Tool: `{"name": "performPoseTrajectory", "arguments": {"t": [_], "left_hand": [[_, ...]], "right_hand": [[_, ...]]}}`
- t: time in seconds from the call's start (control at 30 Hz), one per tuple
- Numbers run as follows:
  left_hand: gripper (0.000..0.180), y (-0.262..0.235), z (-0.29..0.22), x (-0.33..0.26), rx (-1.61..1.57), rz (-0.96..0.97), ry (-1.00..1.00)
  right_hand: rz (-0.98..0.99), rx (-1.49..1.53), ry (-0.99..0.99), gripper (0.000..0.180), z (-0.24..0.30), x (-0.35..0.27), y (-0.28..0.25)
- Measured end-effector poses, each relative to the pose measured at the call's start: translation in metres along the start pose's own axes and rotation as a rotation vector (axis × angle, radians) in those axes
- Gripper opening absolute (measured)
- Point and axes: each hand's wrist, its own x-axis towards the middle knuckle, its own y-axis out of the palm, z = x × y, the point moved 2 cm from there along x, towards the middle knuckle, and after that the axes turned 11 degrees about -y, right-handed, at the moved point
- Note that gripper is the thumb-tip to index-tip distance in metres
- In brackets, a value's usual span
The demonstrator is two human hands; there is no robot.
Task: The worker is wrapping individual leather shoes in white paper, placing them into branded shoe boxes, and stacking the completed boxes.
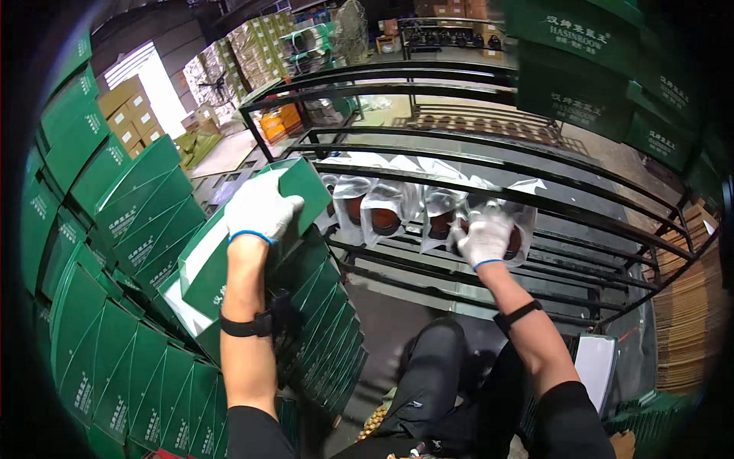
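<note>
My left hand (262,205), in a white glove with a blue cuff, grips the top edge of a green cardboard box (312,195). The box stands tilted at the upper end of a row of green boxes, a white strip showing along it. On the black metal rack, my right hand (488,233), gloved the same way, has its fingers curled on a clear plastic bag with a dark brown shoe (515,241) inside, partly hidden by the hand. To its left sit several more bagged brown shoes (382,216) in a line.
Tall stacks of green boxes (115,359) rise on my left, and more (581,76) at the far right. The black rack (428,138) spans the front. Flat cardboard sheets (688,306) are piled at right. Brown cartons (130,115) and an orange bin (279,122) stand farther back.
</note>
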Motion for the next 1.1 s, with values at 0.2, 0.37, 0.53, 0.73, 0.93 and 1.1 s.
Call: {"name": "performPoseTrajectory", "arguments": {"t": [0.2, 0.37, 0.53, 0.73, 0.93, 1.1], "left_hand": [[0.031, -0.092, -0.006, -0.02, -0.461, -0.565, 0.272], [0.04, -0.074, -0.042, -0.14, -0.548, -0.451, 0.728], [0.015, 0.119, -0.039, -0.297, -0.521, 0.506, 1.198], [0.027, 0.178, -0.049, -0.355, -1.005, 0.825, 0.59], [0.027, 0.265, -0.141, -0.301, -1.464, 0.965, -0.131], [0.056, 0.234, -0.168, -0.313, -0.478, 0.606, 0.479]], "right_hand": [[0.144, -0.055, 0.065, 0.052, -0.076, -0.01, 0.017], [-0.179, 0.061, -0.112, 0.037, -0.136, -0.058, 0.002], [-0.5, 0.63, 0.371, 0.045, -0.18, -0.169, -0.106], [-0.416, 0.514, 0.135, 0.038, -0.143, -0.272, -0.237], [0.063, 0.536, -0.677, 0.055, -0.072, -0.253, -0.313], [0.388, 0.65, -0.528, 0.031, -0.092, -0.174, -0.357]]}}
